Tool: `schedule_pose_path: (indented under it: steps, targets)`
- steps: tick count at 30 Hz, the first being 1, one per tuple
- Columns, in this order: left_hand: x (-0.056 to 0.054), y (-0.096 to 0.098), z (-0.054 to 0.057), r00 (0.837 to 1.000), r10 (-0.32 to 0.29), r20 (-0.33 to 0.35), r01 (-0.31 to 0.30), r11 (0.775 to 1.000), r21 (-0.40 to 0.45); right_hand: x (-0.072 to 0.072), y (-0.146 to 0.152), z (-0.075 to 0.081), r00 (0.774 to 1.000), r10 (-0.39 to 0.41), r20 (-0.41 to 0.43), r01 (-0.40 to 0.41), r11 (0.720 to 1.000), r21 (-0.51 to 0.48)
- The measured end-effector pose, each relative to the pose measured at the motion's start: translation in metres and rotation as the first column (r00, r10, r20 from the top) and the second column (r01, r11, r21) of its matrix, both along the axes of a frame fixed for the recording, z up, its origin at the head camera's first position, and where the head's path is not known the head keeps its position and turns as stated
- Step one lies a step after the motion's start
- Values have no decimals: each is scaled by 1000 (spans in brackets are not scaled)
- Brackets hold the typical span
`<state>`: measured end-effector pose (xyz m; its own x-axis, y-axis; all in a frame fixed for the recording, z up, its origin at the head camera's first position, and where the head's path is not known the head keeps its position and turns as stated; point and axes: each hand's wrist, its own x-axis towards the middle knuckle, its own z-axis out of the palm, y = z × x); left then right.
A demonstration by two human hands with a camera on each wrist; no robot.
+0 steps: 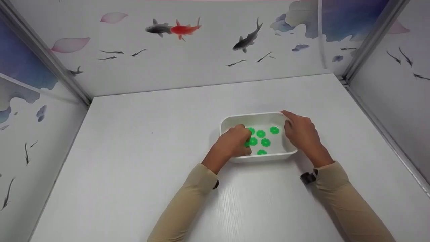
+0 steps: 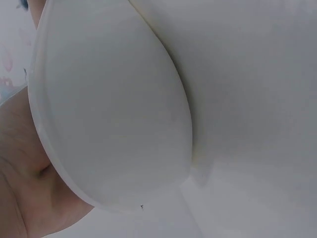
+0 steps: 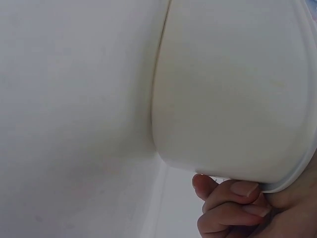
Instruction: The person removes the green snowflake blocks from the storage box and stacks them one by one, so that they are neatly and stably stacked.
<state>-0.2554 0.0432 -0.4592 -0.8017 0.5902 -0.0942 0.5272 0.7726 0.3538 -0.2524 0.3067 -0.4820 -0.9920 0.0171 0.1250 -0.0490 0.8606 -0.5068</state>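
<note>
A white rectangular plastic tray (image 1: 258, 157) stands on the table, with several small green flower-shaped pieces (image 1: 265, 142) spread over its floor. My left hand (image 1: 232, 142) reaches over the tray's left end, its fingers bent down among the pieces at that side. Those fingertips are hidden behind the hand, and I cannot tell whether they pinch a piece. At the right end, my right hand (image 1: 302, 131) grips the tray's rim, thumb on the inner side. The right wrist view shows its fingers (image 3: 230, 213) curled against the outside of the tray wall (image 3: 233, 99).
The white tabletop (image 1: 134, 161) surrounds the tray. Panels printed with fish and petals (image 1: 201, 50) close off the back and both sides, joined by grey metal posts (image 1: 373, 43). A dark wrist device (image 1: 307, 178) hangs at the right cuff.
</note>
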Motion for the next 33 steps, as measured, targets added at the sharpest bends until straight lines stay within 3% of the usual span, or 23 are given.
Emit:
schedule_pose_path:
  steps: [9,18,25,33]
  targets:
    - [-5,-7,1,997,-63,-48,65,997,41,0,-1,0,1000,-3,-4,3,1000,23]
    - [-6,-14,7,995,-67,-73,72,995,71,0,-1,2,1000,-14,-15,14,999,39]
    - [-6,-23,9,980,-126,-157,143,984,107,1,-2,2,1000,-5,-19,5,999,38]
    - [0,-44,19,958,-152,-242,200,961,190,2,-1,0,999,6,-44,-4,999,33]
